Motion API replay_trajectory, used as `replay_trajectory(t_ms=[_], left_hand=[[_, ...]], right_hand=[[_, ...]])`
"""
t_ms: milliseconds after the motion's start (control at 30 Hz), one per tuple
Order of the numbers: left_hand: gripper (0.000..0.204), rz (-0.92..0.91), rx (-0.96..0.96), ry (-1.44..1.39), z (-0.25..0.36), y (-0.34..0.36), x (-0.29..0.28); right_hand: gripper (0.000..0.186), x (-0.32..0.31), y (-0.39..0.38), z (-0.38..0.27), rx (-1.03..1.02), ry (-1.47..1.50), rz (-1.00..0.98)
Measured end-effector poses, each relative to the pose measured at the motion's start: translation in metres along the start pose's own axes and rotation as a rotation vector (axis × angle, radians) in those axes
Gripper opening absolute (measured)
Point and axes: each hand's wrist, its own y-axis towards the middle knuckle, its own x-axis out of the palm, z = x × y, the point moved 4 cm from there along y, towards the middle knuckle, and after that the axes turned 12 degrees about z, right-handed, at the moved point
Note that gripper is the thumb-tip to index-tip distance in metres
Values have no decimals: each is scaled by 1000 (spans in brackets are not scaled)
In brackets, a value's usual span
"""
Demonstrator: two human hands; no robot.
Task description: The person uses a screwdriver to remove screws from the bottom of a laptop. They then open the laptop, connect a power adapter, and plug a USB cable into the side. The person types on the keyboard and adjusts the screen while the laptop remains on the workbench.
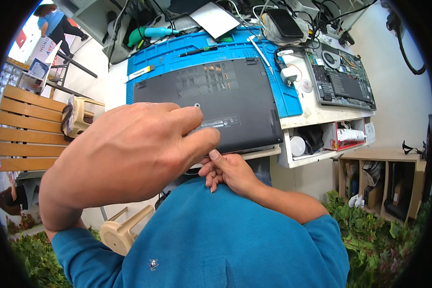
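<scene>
A dark grey laptop (249,91) lies bottom side up on a blue work mat (289,103), its vent slots toward the far side. My left hand (134,144) is raised over its near left part, with finger and thumb brought together. What they hold, if anything, is hidden. Just beyond the index fingertip shows a small round shiny spot (197,105) that I cannot identify. At the laptop's near edge, my right hand (233,173) has its fingers curled and its thumb against them; whatever is inside cannot be made out.
A black pen-like tool (198,51) and a slim white tool (260,54) lie beyond the laptop. On the right are a white plug adapter (288,75) and an opened laptop (343,79) with bare boards. Cables and a phone (284,23) crowd the back. A drawer (291,161) stands pulled out.
</scene>
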Motion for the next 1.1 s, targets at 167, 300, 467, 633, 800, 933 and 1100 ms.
replay_trajectory(t_ms=[167, 300, 467, 633, 800, 933, 1100], left_hand=[[33, 170, -195, -211, -49, -17, -19], [37, 422, -517, -97, -157, -67, -11], [29, 767, -643, -302, -293, -94, 96], [30, 742, -596, -281, -333, -81, 146], [32, 607, -547, 115, -312, -58, 138], [34, 671, -484, 57, -234, -49, 102], [33, 524, -761, -67, -129, -132, 95]], right_hand=[[66, -21, -14, -10, -33, 120, 146], [67, -33, -25, -14, -127, 160, 241], [71, -31, -20, -16, -187, 158, 209], [78, -35, -18, -14, -209, 119, 259], [77, -34, -19, -15, -248, 94, 278], [65, -41, -24, -18, -135, 84, 276], [26, -76, -84, -61, -834, -797, 790]])
